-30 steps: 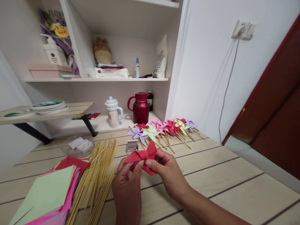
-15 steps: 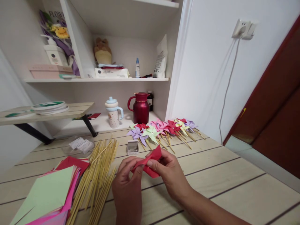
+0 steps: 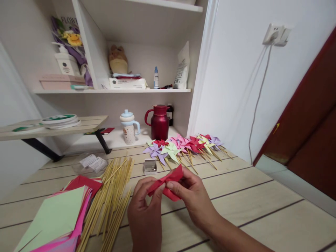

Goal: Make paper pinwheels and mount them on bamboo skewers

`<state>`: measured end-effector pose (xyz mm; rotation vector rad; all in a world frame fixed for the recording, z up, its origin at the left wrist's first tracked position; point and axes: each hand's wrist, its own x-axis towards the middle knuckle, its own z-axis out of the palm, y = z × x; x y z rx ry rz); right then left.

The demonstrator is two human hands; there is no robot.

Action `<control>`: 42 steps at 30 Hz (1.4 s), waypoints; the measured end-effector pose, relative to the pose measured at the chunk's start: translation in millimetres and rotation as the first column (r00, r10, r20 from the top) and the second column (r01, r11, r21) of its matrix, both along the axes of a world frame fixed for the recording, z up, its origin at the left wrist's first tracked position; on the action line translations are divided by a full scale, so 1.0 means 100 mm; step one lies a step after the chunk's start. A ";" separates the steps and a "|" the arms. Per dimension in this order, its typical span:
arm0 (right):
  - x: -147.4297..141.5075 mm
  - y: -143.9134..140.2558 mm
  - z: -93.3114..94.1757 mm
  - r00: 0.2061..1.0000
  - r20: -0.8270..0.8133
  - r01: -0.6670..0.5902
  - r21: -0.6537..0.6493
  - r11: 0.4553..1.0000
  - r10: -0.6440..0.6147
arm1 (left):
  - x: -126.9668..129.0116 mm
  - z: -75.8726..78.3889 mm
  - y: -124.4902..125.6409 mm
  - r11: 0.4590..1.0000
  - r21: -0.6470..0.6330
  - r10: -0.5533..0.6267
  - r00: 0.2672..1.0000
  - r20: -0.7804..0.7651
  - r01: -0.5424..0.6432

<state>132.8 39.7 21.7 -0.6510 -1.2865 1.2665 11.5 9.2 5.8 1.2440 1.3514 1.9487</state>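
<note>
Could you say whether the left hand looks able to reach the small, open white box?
Probably yes: the open white box sits just beyond the left hand, with nothing between them, though the hand's grip on the folded red paper would likely need releasing.

The person's left hand and right hand pinched a folded red paper above the slatted table. To the left I saw thin sticks beside a paper stack; farther back, pinwheels lay near an open box and a wine-red jug.
</note>
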 end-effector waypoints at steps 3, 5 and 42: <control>0.00 0.00 0.01 1.000 -0.004 -0.013 0.011 1.000 0.013 | -0.01 0.00 -0.01 0.999 0.039 0.010 0.999 -0.033 -0.008; 0.01 0.01 0.02 1.000 -0.003 -0.012 0.016 1.000 0.012 | -0.02 0.00 -0.02 0.998 0.057 0.015 0.998 -0.061 -0.011; 0.10 -0.05 0.02 0.992 0.081 0.065 0.346 0.936 -0.098 | -0.18 0.08 -0.08 0.832 0.554 0.374 0.713 -0.593 0.024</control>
